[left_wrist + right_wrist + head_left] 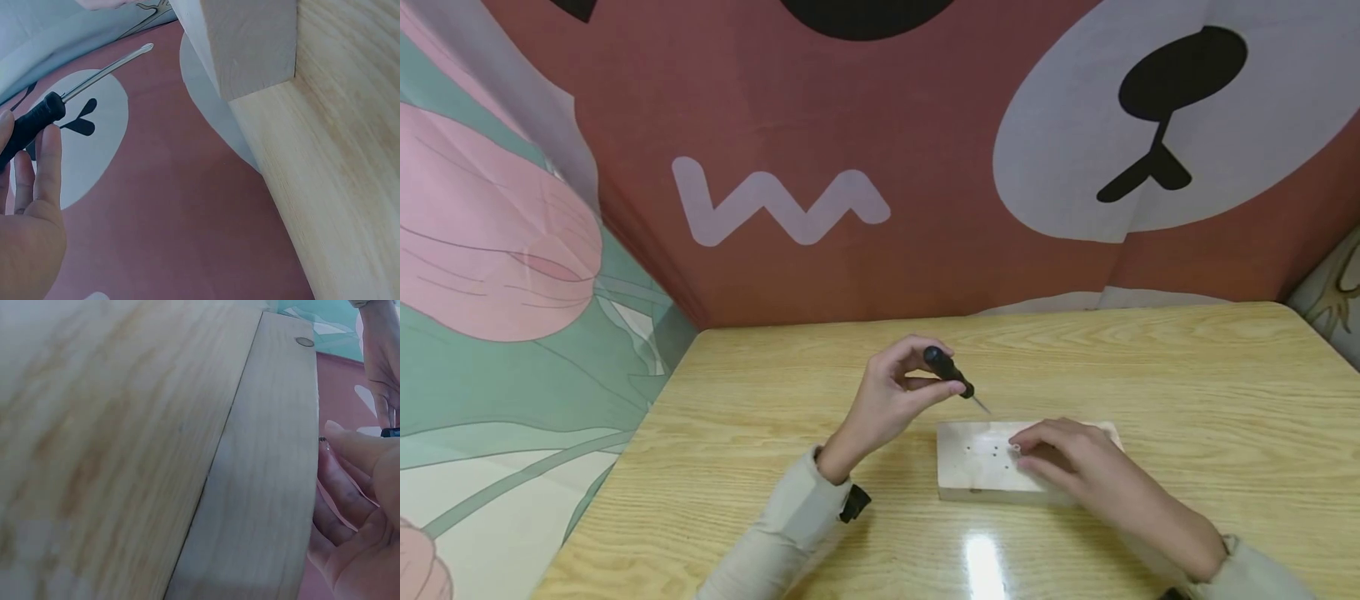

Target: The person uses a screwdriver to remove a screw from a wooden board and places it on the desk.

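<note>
A black-handled screwdriver (949, 372) is held by the handle in my left hand (887, 398), its thin metal shaft slanting down to the right. Its tip stays apart from the pale wooden block (958, 477), as the left wrist view also shows with the screwdriver handle (34, 130) between thumb and fingers. Over the top of the block, my right hand (1086, 465) pinches a small metal screw (323, 443) between thumb and index finger. Several small dark holes dot the block's upper face left of that hand. Whether the screw touches a hole cannot be seen.
The block lies flat on a wood-grain table (790, 400). Behind it hangs a reddish cloth (940, 208) with a cartoon face, and a floral cloth (497, 367) covers the left side. A dark strap piece (854, 504) shows by the left sleeve.
</note>
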`<state>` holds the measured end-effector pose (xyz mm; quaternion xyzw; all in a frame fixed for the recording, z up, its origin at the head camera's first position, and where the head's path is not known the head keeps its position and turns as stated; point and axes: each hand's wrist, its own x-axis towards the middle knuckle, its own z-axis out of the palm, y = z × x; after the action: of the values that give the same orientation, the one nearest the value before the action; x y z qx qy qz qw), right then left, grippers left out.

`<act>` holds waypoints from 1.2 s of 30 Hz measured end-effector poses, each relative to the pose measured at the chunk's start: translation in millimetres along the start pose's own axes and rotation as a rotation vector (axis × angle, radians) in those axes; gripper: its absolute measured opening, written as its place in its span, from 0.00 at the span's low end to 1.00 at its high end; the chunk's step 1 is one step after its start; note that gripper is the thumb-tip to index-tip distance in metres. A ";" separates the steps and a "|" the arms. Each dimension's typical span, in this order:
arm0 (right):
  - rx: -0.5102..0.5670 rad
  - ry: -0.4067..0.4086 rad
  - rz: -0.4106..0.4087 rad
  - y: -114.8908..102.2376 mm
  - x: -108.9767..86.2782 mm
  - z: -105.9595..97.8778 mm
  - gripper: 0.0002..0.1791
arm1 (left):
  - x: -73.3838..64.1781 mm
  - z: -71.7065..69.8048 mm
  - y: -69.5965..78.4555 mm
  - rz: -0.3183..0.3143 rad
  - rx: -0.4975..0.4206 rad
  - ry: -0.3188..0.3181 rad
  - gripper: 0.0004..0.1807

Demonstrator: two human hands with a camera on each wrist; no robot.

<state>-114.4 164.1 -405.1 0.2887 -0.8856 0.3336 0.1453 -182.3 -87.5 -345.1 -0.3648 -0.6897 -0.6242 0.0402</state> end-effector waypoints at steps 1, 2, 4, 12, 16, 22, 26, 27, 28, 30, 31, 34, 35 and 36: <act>-0.008 0.002 0.006 -0.5 0.4 0.5 0.13 | -0.1 -0.1 -0.3 -0.003 0.002 0.001 0.19; -0.009 0.001 0.013 -1.1 0.8 0.8 0.12 | -0.2 -0.3 -0.4 -0.006 0.005 0.002 0.19; -0.017 0.005 0.024 -2.0 1.5 1.3 0.11 | -0.1 -0.6 -0.5 -0.011 0.007 0.004 0.19; -0.018 0.034 0.024 -3.8 2.6 2.7 0.10 | -0.9 -2.9 0.8 -0.037 0.046 0.007 0.18; -0.003 0.050 0.011 -3.8 2.9 1.9 0.10 | -2.4 -4.3 1.6 -0.056 0.062 0.005 0.18; -0.010 0.065 0.022 -2.6 2.4 -6.1 0.11 | -4.1 -6.6 2.1 -0.074 0.056 0.008 0.17; -0.056 0.074 0.044 0.8 0.0 -15.7 0.12 | -5.1 -8.1 0.6 -0.084 0.048 0.014 0.17; -0.066 0.076 0.048 2.1 -0.8 -18.3 0.12 | -5.4 -8.7 0.1 -0.087 0.050 0.017 0.17; -0.075 0.083 0.046 3.6 -1.6 -20.8 0.12 | -5.8 -9.2 -0.5 -0.090 0.051 0.019 0.17; -0.080 0.091 0.047 6.8 -3.2 -25.8 0.12 | -6.4 -10.4 -1.7 -0.095 0.055 0.023 0.16; -0.076 0.094 0.046 8.3 -4.0 -28.2 0.11 | -6.8 -11.1 -2.5 -0.095 0.061 0.025 0.16; -0.090 0.106 0.057 13.6 -6.8 -35.4 0.11 | -8.0 -13.5 -4.4 -0.098 0.074 0.034 0.16; -0.092 0.109 0.062 15.3 -7.6 -37.5 0.11 | -8.4 -14.3 -5.1 -0.097 0.078 0.037 0.15; -0.100 0.117 0.063 17.0 -8.5 -39.6 0.11 | -9.0 -15.1 -5.8 -0.097 0.085 0.039 0.15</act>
<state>-115.5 204.7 -388.5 0.2330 -0.8999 0.3094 0.2005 -185.0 -104.8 -351.3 -0.3169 -0.7314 -0.6027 0.0388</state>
